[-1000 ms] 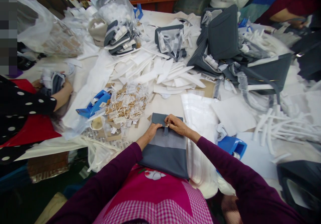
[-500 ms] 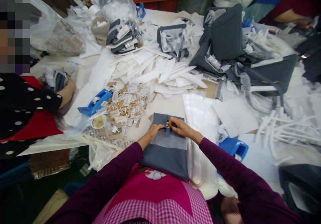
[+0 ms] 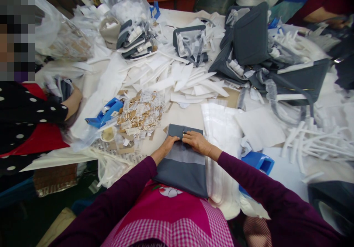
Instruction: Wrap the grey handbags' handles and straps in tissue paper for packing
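Observation:
A dark grey bag [image 3: 182, 175] lies flat at the table's front edge against my apron, a grey translucent sheet across its middle. At its far end is a flap [image 3: 176, 130] with a small gold-coloured buckle [image 3: 184, 133]. My left hand [image 3: 167, 146] grips the flap's lower edge, thumb on top and pointing at the buckle. Over the strap just below the buckle lies my right hand [image 3: 197, 142], its fingers bent and pressed together. They hide most of the strap, so the exact grip underneath does not show.
Left of the bag are a pile of string tags [image 3: 142, 112] and a blue tape dispenser [image 3: 105, 113]. Folded white sheeting [image 3: 222, 140] and another blue dispenser [image 3: 257, 162] are on the right. Grey handbags [image 3: 250, 36] stand behind. A co-worker's arm [image 3: 72, 101] is at left.
My right hand has shifted slightly down and left, its fingers flattening over the strap and covering more of the buckle. My left hand has stayed nearly in place.

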### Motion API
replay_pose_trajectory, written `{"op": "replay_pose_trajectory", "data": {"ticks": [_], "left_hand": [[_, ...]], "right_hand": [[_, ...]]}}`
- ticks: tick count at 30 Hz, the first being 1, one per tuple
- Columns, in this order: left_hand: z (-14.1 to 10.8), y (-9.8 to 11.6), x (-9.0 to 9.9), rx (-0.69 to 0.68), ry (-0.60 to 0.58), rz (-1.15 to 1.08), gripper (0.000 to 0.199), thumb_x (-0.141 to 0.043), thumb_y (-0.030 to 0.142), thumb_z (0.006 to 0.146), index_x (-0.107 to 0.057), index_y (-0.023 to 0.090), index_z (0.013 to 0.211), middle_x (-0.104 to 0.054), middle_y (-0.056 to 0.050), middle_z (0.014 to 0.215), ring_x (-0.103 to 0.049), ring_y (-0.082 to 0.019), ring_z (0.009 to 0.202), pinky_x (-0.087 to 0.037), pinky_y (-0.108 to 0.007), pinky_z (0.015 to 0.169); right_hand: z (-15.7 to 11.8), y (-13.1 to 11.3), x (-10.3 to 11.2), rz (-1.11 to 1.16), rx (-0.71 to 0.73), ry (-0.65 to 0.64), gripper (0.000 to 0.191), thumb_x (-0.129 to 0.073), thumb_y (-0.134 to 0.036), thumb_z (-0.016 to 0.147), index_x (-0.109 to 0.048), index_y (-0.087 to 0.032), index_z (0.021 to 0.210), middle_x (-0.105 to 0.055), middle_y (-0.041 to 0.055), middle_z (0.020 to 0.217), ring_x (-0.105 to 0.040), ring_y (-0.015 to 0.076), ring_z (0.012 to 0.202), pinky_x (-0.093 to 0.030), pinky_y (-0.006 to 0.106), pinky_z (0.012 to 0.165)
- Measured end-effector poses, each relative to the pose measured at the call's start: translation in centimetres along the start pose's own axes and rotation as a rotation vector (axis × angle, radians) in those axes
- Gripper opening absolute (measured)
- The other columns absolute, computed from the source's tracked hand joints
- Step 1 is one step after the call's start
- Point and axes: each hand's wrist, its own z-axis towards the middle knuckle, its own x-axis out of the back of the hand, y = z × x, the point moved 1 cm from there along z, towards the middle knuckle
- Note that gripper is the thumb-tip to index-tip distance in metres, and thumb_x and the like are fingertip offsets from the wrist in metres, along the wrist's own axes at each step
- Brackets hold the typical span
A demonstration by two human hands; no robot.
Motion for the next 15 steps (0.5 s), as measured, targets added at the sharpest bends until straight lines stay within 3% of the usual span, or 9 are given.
{"op": "replay_pose_trajectory", "data": {"ticks": [6,12,15], "left_hand": [[-0.2,0.4,-0.3,0.018,0.033,-0.011,0.017,-0.06,0.032,0.074,-0.063,0.016,0.067,-0.059,-0.001,0.068,-0.054,-0.02,0.08,-0.042,-0.033,0.081],[-0.2,0.2,-0.3,0.03,0.053,-0.027,0.016,-0.062,0.032,0.073,-0.064,0.017,0.068,-0.06,-0.001,0.068,-0.055,-0.02,0.08,-0.042,-0.032,0.082],[-0.1,0.2,-0.3,0.034,0.055,-0.033,0.017,-0.061,0.033,0.074,-0.064,0.017,0.071,-0.061,-0.001,0.071,-0.056,-0.02,0.081,-0.043,-0.033,0.082]], "right_hand": [[-0.5,1.0,0.4,0.101,0.008,-0.02,0.027,-0.041,0.0,0.082,-0.057,-0.019,0.094,-0.059,0.0065,0.089,-0.047,0.0197,0.084,-0.036,0.031,0.077],[-1.2,3.3,-0.6,0.595,-0.432,0.217,0.023,-0.045,-0.002,0.069,-0.053,-0.02,0.083,-0.054,-0.0003,0.078,-0.049,0.0145,0.073,-0.04,0.026,0.07],[-1.1,3.6,-1.1,0.64,-0.491,0.239,0.029,-0.05,-0.004,0.066,-0.055,-0.019,0.09,-0.054,-0.0015,0.079,-0.052,0.0136,0.073,-0.042,0.025,0.068]]}}
